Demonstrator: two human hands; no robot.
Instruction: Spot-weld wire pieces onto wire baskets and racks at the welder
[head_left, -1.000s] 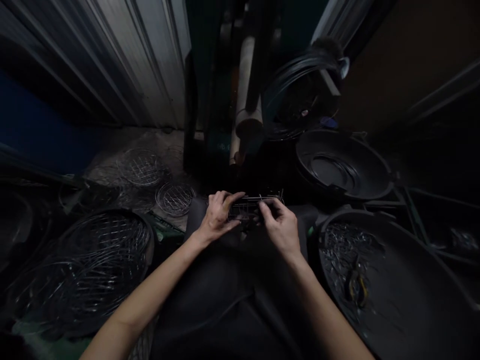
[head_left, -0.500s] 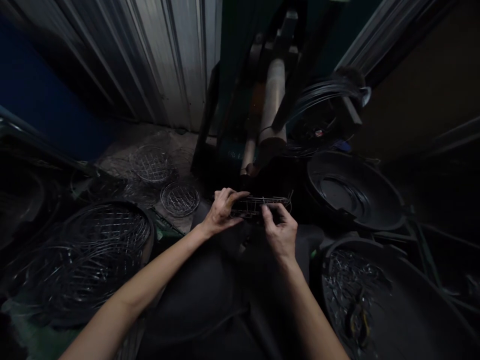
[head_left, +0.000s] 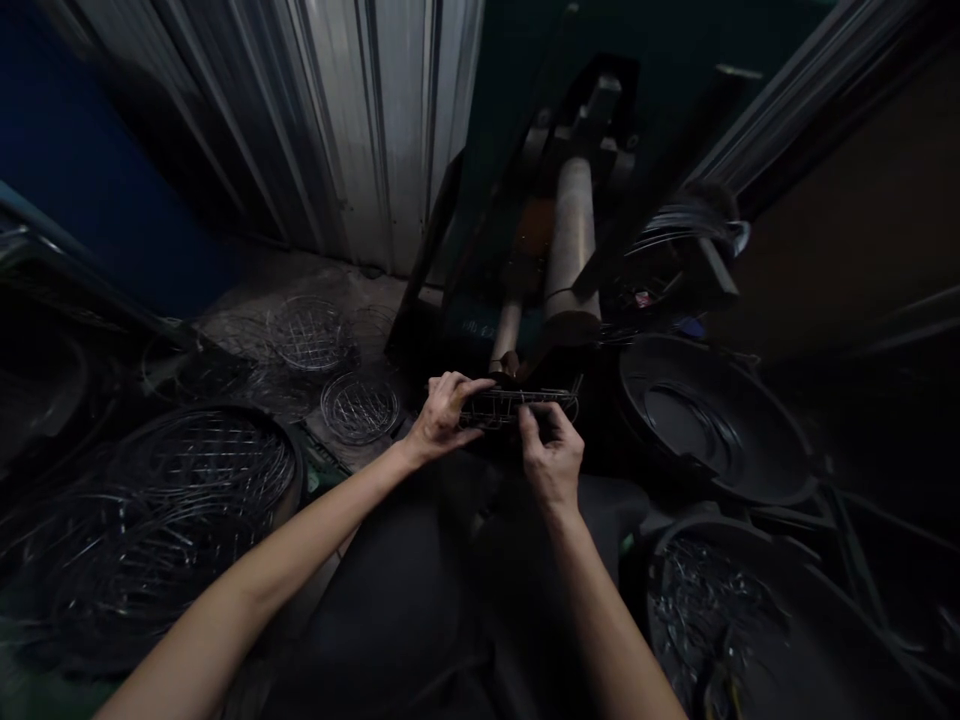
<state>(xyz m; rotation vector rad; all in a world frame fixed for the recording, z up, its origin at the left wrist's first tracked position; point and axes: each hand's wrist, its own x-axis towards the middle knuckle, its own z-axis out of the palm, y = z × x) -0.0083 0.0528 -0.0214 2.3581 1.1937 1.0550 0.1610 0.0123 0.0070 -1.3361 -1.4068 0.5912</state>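
Note:
A shallow round wire basket [head_left: 496, 408], seen nearly edge-on, is held in front of the machine above my lap. Its left end sits between the thumb and fingers of my left hand [head_left: 442, 418]. My right hand [head_left: 553, 455] is closed in a pinch at the basket's near side, thumb and forefinger on one of its short upright wires. Whether a separate small wire piece is in that pinch is too dark to tell. Just beyond the basket is the lower tip of the machine's thin rod [head_left: 507, 340].
A dark green machine with a thick metal cylinder [head_left: 574, 230] stands ahead. Wire grids fill a round tub [head_left: 300, 470] at left; more wire grids [head_left: 360, 408] lie on the floor. At right are a basin with wire rings [head_left: 780, 470] and a basin of small wire pieces [head_left: 825, 620].
The view has shifted, so the machine appears lower and farther right. Both hands keep their hold on the wire basket, with the right hand slightly farther left in the picture.

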